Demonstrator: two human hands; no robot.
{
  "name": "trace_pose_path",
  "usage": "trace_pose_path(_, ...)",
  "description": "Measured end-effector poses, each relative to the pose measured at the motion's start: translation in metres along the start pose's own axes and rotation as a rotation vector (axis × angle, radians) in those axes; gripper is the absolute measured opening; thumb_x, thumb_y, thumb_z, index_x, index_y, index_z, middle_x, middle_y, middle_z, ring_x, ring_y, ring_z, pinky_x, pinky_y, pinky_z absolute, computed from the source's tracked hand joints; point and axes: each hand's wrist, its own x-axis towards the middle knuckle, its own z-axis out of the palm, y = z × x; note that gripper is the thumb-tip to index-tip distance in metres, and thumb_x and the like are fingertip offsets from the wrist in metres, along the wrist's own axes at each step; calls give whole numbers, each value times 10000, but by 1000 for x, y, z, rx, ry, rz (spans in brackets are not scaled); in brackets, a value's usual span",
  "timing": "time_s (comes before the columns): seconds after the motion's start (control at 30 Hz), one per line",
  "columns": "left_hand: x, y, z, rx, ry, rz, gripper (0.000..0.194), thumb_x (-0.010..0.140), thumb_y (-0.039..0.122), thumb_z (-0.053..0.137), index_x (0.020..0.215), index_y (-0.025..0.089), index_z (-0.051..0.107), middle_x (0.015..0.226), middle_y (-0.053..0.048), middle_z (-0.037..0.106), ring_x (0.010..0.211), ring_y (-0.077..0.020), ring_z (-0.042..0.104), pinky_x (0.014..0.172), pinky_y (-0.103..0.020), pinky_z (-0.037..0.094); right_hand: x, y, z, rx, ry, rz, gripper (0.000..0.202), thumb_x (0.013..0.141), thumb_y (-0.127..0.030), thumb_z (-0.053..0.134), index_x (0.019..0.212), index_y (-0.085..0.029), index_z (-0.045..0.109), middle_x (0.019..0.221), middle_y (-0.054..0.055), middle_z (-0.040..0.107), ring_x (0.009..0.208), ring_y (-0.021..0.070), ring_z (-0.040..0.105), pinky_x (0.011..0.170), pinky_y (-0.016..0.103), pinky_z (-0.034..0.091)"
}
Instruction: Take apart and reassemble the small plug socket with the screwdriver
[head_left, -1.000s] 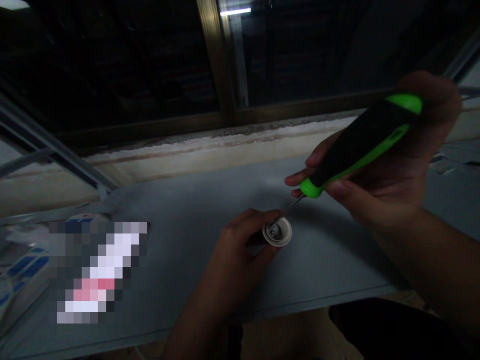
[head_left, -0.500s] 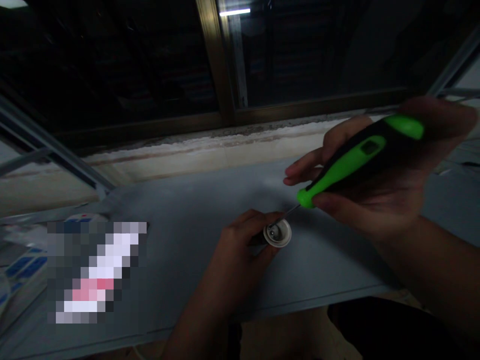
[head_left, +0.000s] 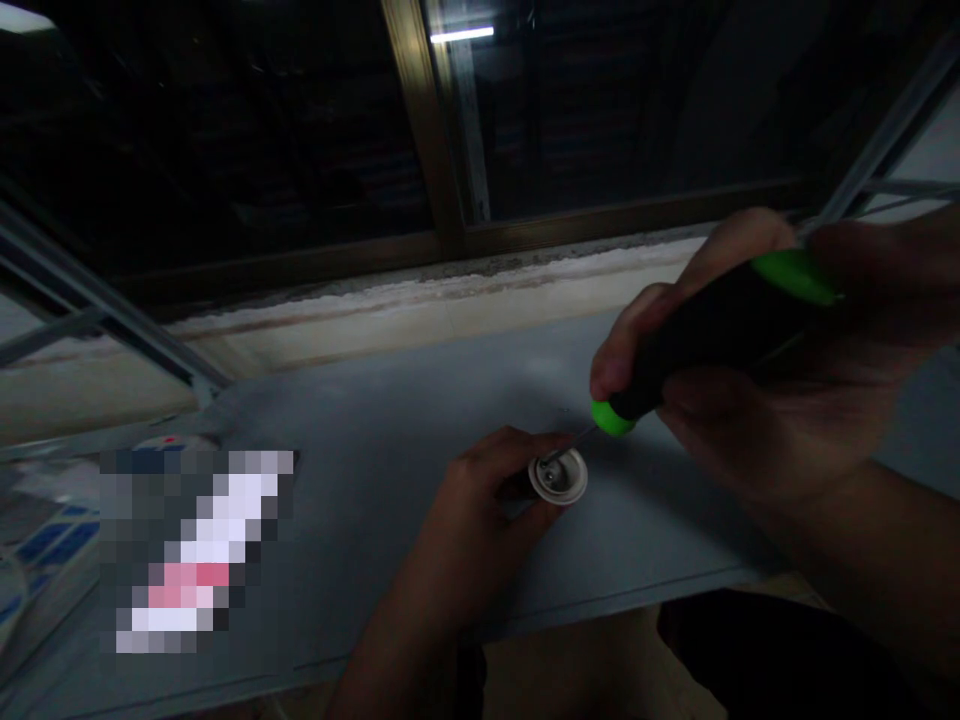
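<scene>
Screwdriver (head_left: 694,335) with a black and bright green handle slants down across the right half of the view, its thin metal shaft running into the hollow mouth of a small round white-rimmed fitting (head_left: 578,482). The person's right hand (head_left: 814,425) has its grip wrapped around the handle, thumb along the near side and fingers curled over the far side, with the green butt toward the palm. The left hand (head_left: 484,490) has its grip clasped about the fitting, fingers at the top and thumb below, so that the mouth faces up and to the right. Small metal parts show inside; it is too dim to tell whether the tip sits on a screw. The fitting is held over the grey tabletop (head_left: 360,460), near its middle, and whether it touches the surface cannot be told. On the tabletop to the left, a pixelated patch (head_left: 214,530) with white and pink blocks hides whatever lies there, beside white items with blue patches (head_left: 56,542). Behind the tabletop runs a pale strip of wall (head_left: 450,320) with a rough upper edge, under a dark window (head_left: 285,130) that shows a bright bar of light (head_left: 462,35).
</scene>
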Motion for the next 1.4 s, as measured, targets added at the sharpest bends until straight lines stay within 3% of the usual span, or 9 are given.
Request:
trace_pose_path(0.1, -1, -1, 0, -22, -4, -11, 328, 883, 129, 746, 1193, 235, 751, 1093, -40, 731, 957, -173, 727, 792, -255, 574, 6, 2, 1, -36, 33, 1, 409, 740, -139, 870, 1026, -324, 642, 928, -35, 652, 751, 170, 725, 618, 310, 666)
trace_pose_path(0.27, -1, -7, 1, -51, 56, -65, 361, 881, 175, 761, 1234, 250, 737, 1133, -60, 735, 987, -210, 731, 825, -302, 585, 17, 4, 4, 188, -120, 86, 219, 888, -183, 705, 1074, -272, 630, 1248, 16, 684, 1167, 287, 714, 825, 484, 702)
trace_pose_path(0.4, -2, -10, 0, -137, 80, -93, 365, 859, 171, 777, 1214, 250, 747, 1097, -61, 741, 964, -214, 734, 817, -308, 589, 31, 17, 3, 61, -143, -11, 296, 830, -143, 766, 1080, -246, 647, 1042, 35, 655, 964, 240, 733, 713, 402, 698)
trace_pose_path(0.6, -2, -7, 1, -290, 124, -126, 379, 815, 140, 806, 1184, 205, 751, 1083, -70, 735, 965, -210, 743, 812, -290, 593, 60, 30, 7, -80, -149, -181, 369, 655, -235, 937, 909, -215, 670, 850, -30, 508, 687, 72, 528, 516, 166, 492)
trace_pose_path(0.8, -1, -9, 4, -341, 138, -116, 402, 795, 129, 825, 1182, 211, 752, 1085, -63, 735, 971, -200, 744, 841, -293, 600, 68, 24, 13, 117, -380, 42, 205, 829, -167, 745, 1011, -215, 664, 1060, 10, 646, 1099, 240, 704, 801, 367, 673)
trace_pose_path(0.87, -2, -9, 4, -356, 150, -109, 399, 796, 129, 828, 1178, 213, 751, 1083, -60, 739, 965, -196, 747, 839, -288, 601, 68, 19, 14, 74, -393, 56, 221, 826, -151, 745, 1018, -227, 669, 1022, -10, 646, 1084, 236, 713, 823, 389, 674)
trace_pose_path(1.1, -3, -8, 0, -320, 199, -106, 391, 800, 147, 834, 1178, 197, 747, 1101, -84, 752, 974, -213, 754, 840, -296, 607, 68, 18, 20, -130, -196, -129, 352, 670, -296, 936, 885, -256, 660, 868, -32, 509, 707, 89, 534, 548, 178, 541)
trace_pose_path(1.3, -2, -6, 1, -332, 189, -128, 399, 803, 155, 834, 1189, 189, 741, 1092, -81, 753, 973, -210, 755, 847, -291, 608, 59, 16, 20, 32, -321, 20, 210, 872, -351, 737, 1041, -262, 650, 1082, 14, 592, 1090, 224, 678, 782, 358, 667)
trace_pose_path(1.4, -1, -6, 2, -314, 196, -109, 393, 809, 149, 827, 1191, 199, 745, 1101, -76, 751, 986, -210, 751, 859, -297, 608, 57, 19, 23, 30, -327, -37, 240, 839, -282, 776, 1044, -278, 651, 1016, -6, 580, 984, 187, 685, 721, 314, 654)
